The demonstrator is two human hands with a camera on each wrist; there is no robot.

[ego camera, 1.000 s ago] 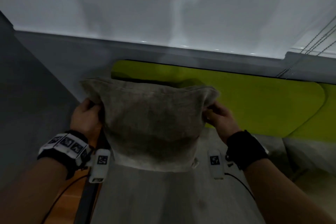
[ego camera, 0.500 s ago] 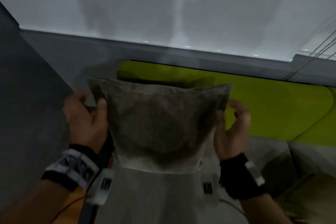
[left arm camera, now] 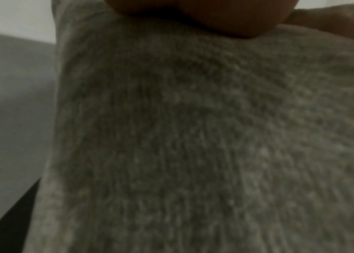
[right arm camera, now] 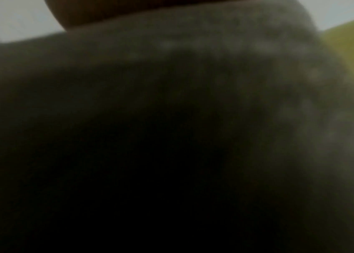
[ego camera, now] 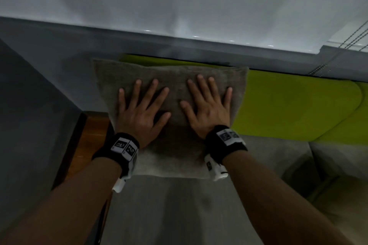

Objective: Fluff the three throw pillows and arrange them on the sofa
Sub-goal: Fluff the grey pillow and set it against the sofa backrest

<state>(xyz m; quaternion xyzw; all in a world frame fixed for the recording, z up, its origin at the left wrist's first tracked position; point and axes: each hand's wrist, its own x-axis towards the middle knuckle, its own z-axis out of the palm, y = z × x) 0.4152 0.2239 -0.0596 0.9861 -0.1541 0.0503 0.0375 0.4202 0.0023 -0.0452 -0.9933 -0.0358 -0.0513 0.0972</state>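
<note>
Pillow (ego camera: 175, 77) in grey-brown woven cloth, propped at the left end of the sofa (ego camera: 179, 205) against its backrest, under both my palms

I read this as the patting part of fluffing: my left hand (ego camera: 139, 117) and right hand (ego camera: 207, 113) lie flat on its face side by side, fingers straight and spread, grasping nothing. The cover looks coarse and nubbly in the left wrist view; the right wrist view is mostly dark. The pillow is roughly square, corners flared at the top. Behind it runs a lime green cushion (ego camera: 288, 101) with a rounded end. Next I'd judge it needs squaring upright, then the other two pillows, which I can't see here
</note>
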